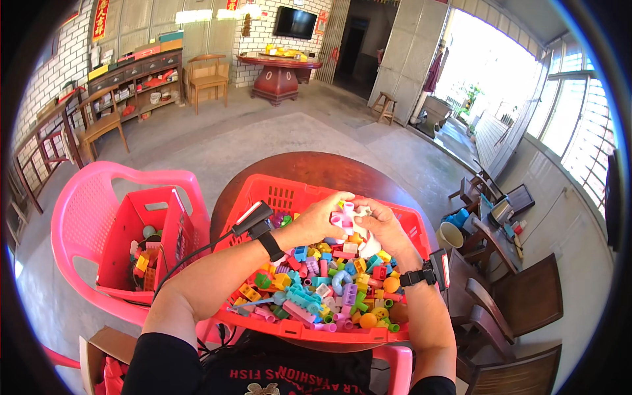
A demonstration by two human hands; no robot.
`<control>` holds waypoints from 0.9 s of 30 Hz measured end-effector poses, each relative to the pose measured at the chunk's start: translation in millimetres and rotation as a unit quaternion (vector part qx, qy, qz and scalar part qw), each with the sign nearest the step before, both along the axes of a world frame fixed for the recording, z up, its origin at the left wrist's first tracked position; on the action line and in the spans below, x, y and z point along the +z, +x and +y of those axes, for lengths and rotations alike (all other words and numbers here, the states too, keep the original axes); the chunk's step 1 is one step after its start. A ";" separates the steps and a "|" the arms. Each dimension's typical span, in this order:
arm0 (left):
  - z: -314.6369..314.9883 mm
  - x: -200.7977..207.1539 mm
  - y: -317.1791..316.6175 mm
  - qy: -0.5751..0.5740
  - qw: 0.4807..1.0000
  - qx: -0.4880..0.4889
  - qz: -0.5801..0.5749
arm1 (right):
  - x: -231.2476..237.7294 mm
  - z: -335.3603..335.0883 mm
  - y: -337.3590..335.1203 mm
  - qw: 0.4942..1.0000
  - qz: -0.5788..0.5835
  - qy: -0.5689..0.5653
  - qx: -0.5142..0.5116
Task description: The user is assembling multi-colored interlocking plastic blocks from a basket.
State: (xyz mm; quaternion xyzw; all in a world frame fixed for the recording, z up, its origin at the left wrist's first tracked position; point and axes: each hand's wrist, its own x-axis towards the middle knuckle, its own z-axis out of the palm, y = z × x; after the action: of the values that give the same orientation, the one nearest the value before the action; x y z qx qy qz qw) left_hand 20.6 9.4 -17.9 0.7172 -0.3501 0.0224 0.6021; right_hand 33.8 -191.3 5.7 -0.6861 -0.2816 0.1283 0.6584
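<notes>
Both hands are working close together above the basket — left hand (pixel 321 220) is pinching a pink toy piece (pixel 341 218), right hand (pixel 387 229) is gripping a white item (pixel 370 246) right beside it. Fingers are covering a lot, so I can't tell if the white one is cloth or plastic. Below, mixed toy blocks (pixel 304 297) are filling the red basket (pixel 316 196), with an orange ball (pixel 368 320) lying near the front right. Basket is sitting on a round brown bench (pixel 296 162). To the left, a pink chair (pixel 74 210) is carrying a red crate (pixel 125 240) — a few more blocks (pixel 142 263) are lying inside. Wooden furniture is standing further out, along the walls.
</notes>
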 end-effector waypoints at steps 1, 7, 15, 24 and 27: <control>0.0 -0.1 1.8 0.002 1.000 -0.001 0.000 | 0.5 -0.6 -0.1 1.000 0.000 0.002 -0.001; 7.6 5.0 -5.3 -0.016 0.996 -0.025 0.084 | 20.0 6.0 -14.3 0.999 -0.024 -0.042 0.010; 12.5 12.4 4.4 -0.048 0.996 0.042 0.068 | 13.5 -3.1 -2.9 0.996 -0.066 -0.032 -0.043; 9.7 20.7 -2.5 -0.089 0.991 0.051 0.088 | 12.8 -1.5 -4.5 0.998 -0.035 0.030 -0.044; 13.8 22.1 -2.2 -0.082 0.991 0.042 0.094 | 12.2 -1.3 -4.1 0.997 -0.022 0.042 -0.061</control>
State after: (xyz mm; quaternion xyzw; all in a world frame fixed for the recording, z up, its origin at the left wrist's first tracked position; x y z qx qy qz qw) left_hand 18.4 23.3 4.2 0.6784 -0.2588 0.0087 0.6875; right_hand 29.7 -192.6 17.9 -0.6767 -0.2588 0.0604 0.6866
